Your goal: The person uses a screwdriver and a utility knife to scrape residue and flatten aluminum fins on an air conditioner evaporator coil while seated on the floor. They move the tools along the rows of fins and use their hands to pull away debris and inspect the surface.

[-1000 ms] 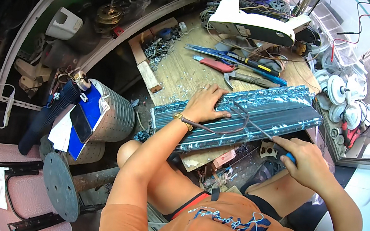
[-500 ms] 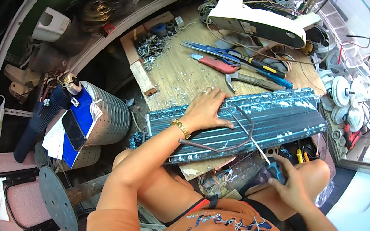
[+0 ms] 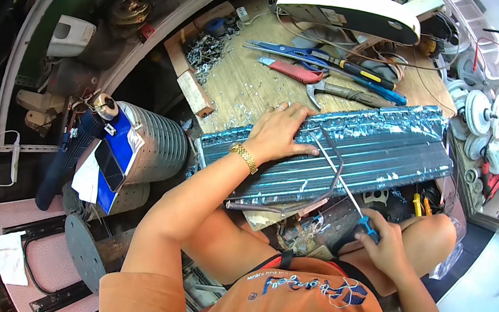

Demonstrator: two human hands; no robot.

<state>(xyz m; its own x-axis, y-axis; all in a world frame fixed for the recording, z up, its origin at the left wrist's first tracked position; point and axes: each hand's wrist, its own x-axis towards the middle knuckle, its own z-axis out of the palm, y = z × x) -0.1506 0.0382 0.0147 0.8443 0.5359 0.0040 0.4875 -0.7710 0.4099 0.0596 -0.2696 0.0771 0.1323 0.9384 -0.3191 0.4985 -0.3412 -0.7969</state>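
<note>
Across the near side of the wooden bench lies a long black ribbed block (image 3: 389, 160) edged with shiny blue, crumpled fins or foil. My left hand (image 3: 278, 136) rests flat on its left half, fingers stretched out. A thin bent dark tube (image 3: 255, 208) crosses the block, close to my left thumb. Low on the right, my right hand (image 3: 388, 247) is closed round the blue handle of a screwdriver (image 3: 352, 199). Its long shaft points up and left over the block, with the tip near the tube's upper end; whether they touch I cannot tell.
Behind the block lie a hammer (image 3: 353, 95), a red utility knife (image 3: 290, 70) and other hand tools. Small screws (image 3: 203, 54) are heaped at the bench's left. A white appliance stand (image 3: 346, 13) is at the back. On the left stands a ribbed metal drum (image 3: 159, 143).
The bent tube's lower end has dropped toward the block's near edge. The screwdriver has shifted slightly along with my right hand. My left hand stays on the block; the whole view has moved a little.
</note>
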